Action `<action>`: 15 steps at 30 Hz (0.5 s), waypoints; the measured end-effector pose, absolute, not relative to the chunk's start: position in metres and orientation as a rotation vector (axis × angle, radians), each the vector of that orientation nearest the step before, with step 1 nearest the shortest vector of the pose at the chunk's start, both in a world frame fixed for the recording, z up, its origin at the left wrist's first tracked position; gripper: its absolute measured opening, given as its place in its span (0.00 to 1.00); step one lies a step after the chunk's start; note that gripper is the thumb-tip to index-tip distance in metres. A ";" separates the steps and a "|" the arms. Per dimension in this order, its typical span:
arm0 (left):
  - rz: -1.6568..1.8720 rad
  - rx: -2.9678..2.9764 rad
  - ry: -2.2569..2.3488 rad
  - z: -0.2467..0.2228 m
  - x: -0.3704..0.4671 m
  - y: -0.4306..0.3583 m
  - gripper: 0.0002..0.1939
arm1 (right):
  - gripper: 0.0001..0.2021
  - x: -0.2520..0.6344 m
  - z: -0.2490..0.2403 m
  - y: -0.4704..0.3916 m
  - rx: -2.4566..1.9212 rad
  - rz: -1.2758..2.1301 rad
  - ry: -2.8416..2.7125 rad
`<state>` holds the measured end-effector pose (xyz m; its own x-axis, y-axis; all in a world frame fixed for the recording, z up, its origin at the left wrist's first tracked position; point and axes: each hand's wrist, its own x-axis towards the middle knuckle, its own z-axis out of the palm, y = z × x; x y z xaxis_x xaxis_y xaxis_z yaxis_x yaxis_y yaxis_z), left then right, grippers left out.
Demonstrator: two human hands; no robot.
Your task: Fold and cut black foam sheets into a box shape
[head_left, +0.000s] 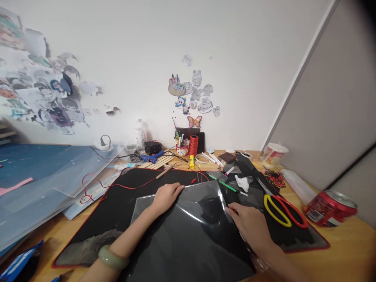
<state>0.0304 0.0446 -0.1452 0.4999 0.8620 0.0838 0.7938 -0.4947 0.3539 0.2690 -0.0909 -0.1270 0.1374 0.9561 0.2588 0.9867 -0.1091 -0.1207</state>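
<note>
A large transparent plastic sheet (188,235) lies over the black desk mat (96,219), catching bright streaks of light. At its far edge, my left hand (167,197) is closed with its fingers together, gripping the sheet; a pale green bangle (113,257) circles that forearm. My right hand (251,223) pinches the sheet's right edge between thumb and fingers. Just beyond the sheet are a green pen (227,185) and a crumpled white tissue (242,183). Scissors (282,207) with yellow and red handles rest to the right of my right hand.
A red drink can (331,208) stands at the right. Along the back are a red thread spool (193,146), a glue stick (192,162), a blue glue gun (152,157) and a pen cup (182,149). Large translucent sheets (58,196) cover the left side.
</note>
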 end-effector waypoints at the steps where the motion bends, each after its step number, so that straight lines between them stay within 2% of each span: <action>1: 0.369 2.472 1.404 -0.144 0.030 0.044 0.12 | 0.16 0.268 -0.127 -0.091 -2.153 -0.225 -1.921; 7: 0.417 2.424 1.440 -0.141 0.028 0.044 0.12 | 0.18 0.276 -0.124 -0.085 -2.109 -0.443 -1.935; 11: 0.482 2.384 1.451 -0.141 0.025 0.045 0.13 | 0.17 0.307 -0.119 -0.075 -2.139 -0.449 -1.807; 15: 0.542 2.345 1.378 -0.139 0.023 0.047 0.17 | 0.17 0.350 -0.108 -0.077 -2.146 -0.418 -1.657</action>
<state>0.0232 0.0467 -0.1394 0.4488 0.8825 0.1405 0.7420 -0.4556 0.4918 0.3504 -0.0766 -0.1081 0.2540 0.8489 0.4636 0.9672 -0.2203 -0.1266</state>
